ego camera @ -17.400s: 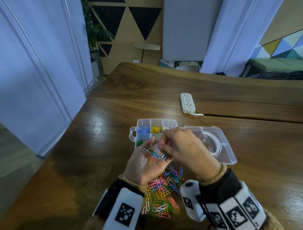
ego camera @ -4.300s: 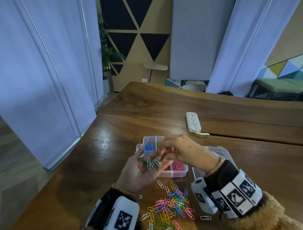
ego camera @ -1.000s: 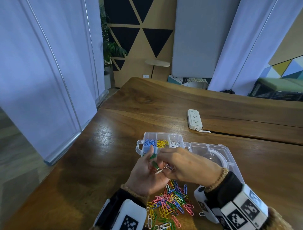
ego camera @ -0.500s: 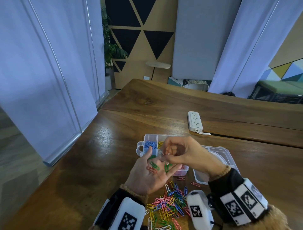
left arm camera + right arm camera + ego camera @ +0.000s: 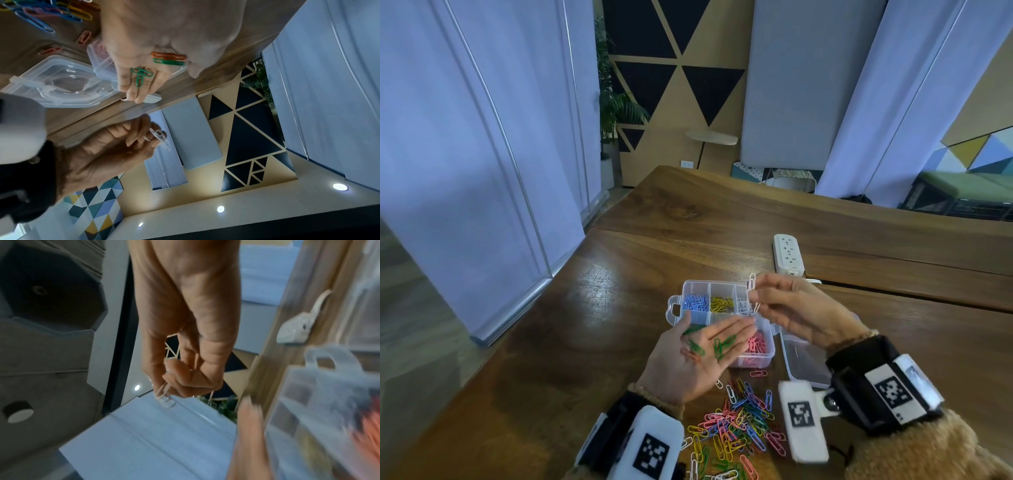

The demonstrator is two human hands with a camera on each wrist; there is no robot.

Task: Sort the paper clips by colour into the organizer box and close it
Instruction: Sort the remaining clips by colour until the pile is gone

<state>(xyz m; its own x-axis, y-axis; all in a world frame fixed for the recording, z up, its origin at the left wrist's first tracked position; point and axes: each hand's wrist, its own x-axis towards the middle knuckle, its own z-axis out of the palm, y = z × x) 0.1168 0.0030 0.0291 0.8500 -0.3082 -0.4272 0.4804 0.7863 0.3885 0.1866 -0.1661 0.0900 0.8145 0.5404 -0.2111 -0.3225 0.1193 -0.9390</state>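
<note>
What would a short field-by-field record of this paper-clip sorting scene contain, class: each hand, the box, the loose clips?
left hand: palm up and flat, carrying green paper clips and one orange paper clip
right hand: pinching white paper clips above the box
clear plastic organizer box: lid open; blue, yellow, white clips in back compartments, pink at front right
hinged clear lid: lying flat to the box's right
mixed-colour clip pile: unsorted on the wooden table
white power strip: beyond the box
</note>
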